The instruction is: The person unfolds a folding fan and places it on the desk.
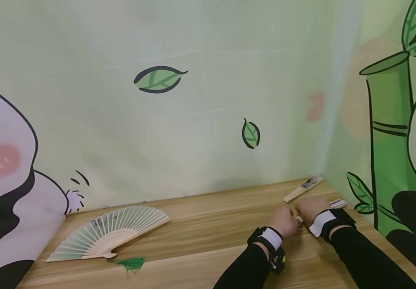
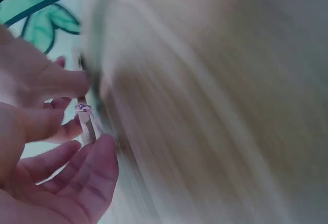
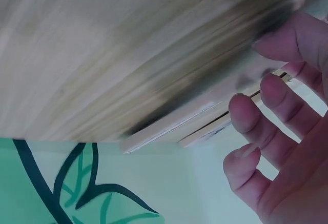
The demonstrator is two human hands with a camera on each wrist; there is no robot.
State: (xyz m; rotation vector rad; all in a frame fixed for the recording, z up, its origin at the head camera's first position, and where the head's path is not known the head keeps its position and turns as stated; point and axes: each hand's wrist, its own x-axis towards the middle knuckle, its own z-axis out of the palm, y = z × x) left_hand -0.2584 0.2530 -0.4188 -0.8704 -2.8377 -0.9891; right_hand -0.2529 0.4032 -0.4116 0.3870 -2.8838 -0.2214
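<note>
In the head view, both hands meet over a folded fan (image 1: 338, 203) at the right of the table, and they cover its middle. My left hand (image 1: 284, 221) pinches the handle end of that folded fan (image 2: 88, 126), where a thin pale cord is knotted. Next to it my right hand (image 1: 310, 209) grips the fan farther along; its thumb and curled fingers (image 3: 245, 116) lie on either side of the sticks in the right wrist view. Just beyond the hands lies a second folded fan (image 1: 303, 188) with a dark print.
A spread green fan (image 1: 110, 233) with a green tassel (image 1: 132, 263) lies at the table's left. Behind the wooden table (image 1: 200, 224) rises a pale green backdrop (image 1: 200, 152) with painted leaves, and another panel with painted bamboo (image 1: 392, 160) stands at the right.
</note>
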